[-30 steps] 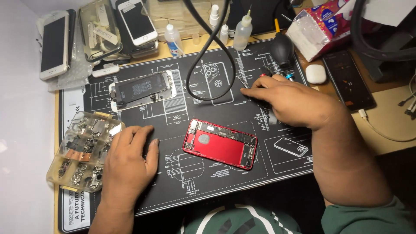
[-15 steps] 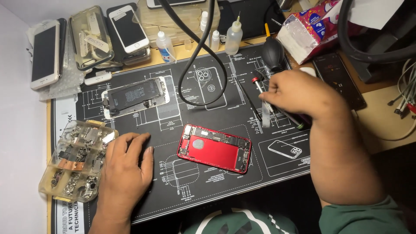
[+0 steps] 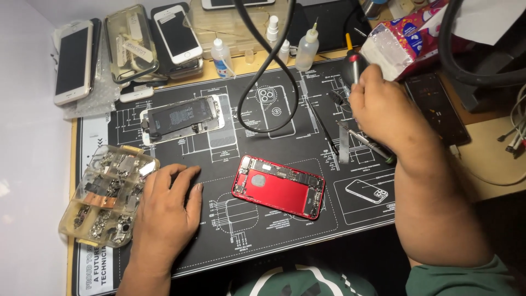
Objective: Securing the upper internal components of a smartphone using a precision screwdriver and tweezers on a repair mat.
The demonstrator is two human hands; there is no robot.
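A red phone housing (image 3: 278, 186), opened with its inner parts showing, lies on the black repair mat (image 3: 230, 241) in front of me. My left hand (image 3: 167, 211) rests flat on the mat to its left, fingers apart, beside a clear parts box (image 3: 107, 194). My right hand (image 3: 381, 112) is at the far right of the mat, closed round a dark-handled screwdriver (image 3: 354, 64) whose handle sticks up above the fingers. Two slim metal tools (image 3: 344, 147) lie just below that hand.
An opened phone with its battery showing (image 3: 181, 118) lies at the mat's back left. A black cable loop (image 3: 268, 71) hangs over the middle. Small bottles (image 3: 307, 46), several phones (image 3: 71, 60), a dark phone (image 3: 435, 107) and a tissue pack (image 3: 402, 38) ring the mat.
My right hand has moved from the mat's middle right up toward the far right corner and now grips the screwdriver. My left hand has stayed by the parts box.
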